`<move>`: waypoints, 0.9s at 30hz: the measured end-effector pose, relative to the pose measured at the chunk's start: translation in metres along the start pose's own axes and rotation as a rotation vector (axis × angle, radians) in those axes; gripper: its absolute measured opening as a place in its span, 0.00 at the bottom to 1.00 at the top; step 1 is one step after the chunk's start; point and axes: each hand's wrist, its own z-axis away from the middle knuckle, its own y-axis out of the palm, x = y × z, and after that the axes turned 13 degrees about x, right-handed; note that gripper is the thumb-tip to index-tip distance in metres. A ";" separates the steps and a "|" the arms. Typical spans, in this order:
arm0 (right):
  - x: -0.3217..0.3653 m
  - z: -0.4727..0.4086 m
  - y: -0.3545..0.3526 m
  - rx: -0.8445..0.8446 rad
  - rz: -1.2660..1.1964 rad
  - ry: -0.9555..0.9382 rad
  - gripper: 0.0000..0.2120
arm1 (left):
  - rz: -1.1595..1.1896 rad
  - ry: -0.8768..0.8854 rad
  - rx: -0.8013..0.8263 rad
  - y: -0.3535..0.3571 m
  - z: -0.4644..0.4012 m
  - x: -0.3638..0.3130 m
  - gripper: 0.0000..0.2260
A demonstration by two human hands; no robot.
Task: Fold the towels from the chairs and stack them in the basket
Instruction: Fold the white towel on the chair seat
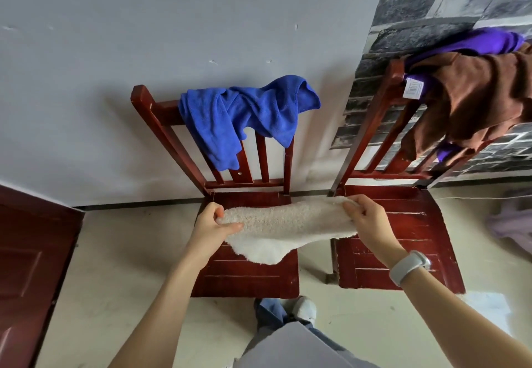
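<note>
left hand [214, 223] and right hand [363, 218] pinching opposite ends of cream towel [283, 229], stretching it above left chair [244, 269] seat, blue towel [244, 114] draping at 12 o'clock, brown towel [472, 102] hanging at 2 o'clock

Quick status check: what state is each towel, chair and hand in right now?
cream towel: held stretched over the seats, not yet folded
left hand: grips the towel's left end
right hand: grips its right end
blue towel: draped unfolded on the left chair back
brown towel: draped on the right chair back
purple towel: under the brown one
</note>
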 end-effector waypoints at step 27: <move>-0.071 0.034 0.118 0.655 0.623 0.315 0.11 | -0.256 -0.105 0.086 -0.058 0.018 0.170 0.06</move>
